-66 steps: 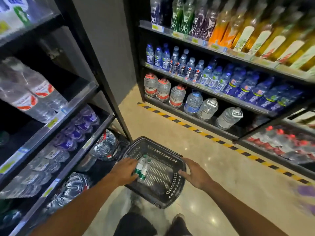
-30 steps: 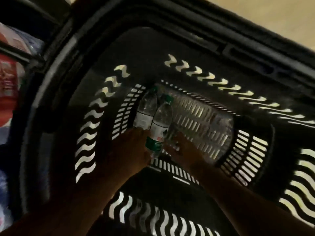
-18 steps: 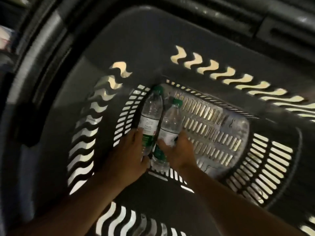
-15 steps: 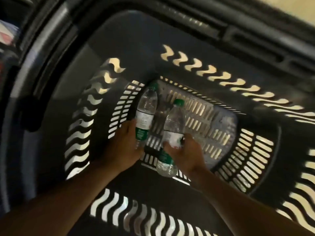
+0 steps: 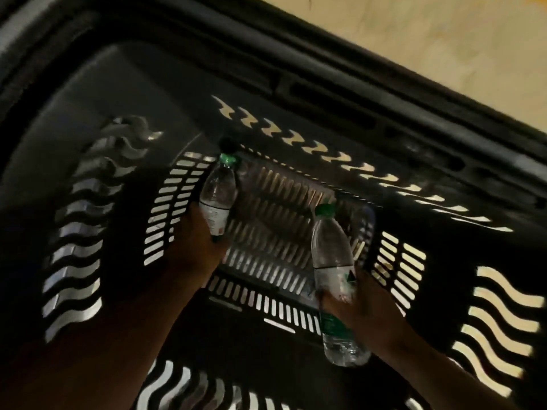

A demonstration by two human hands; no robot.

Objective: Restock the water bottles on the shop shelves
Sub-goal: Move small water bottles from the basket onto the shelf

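The view looks straight down into a deep black plastic basket (image 5: pixel 88 93), whose dark walls fill nearly the whole picture. Rows of wavy cut-outs run along the walls and straight slots pierce the floor of the basket (image 5: pixel 275 232), and pale light shows through all of them. Past the thick far rim, at the upper right, lies a strip of smooth beige floor (image 5: pixel 429 48) with a faint sheen; nothing more of the room can be seen. The inside of the basket is dim, and both forearms reach into it from the bottom edge. The left hand (image 5: pixel 192 247) is low in the basket near its left wall, its fingers wrapped round the lower part of a clear water bottle (image 5: pixel 219 193) with a green cap and a white label; whether that bottle rests on the slotted bottom or is just above it cannot be told. The right hand (image 5: pixel 367 309) is nearer the camera, its fingers closed round the middle of a second water bottle (image 5: pixel 333 261), also green-capped, held up off the bottom with its cap pointing away. The two bottles are well apart.
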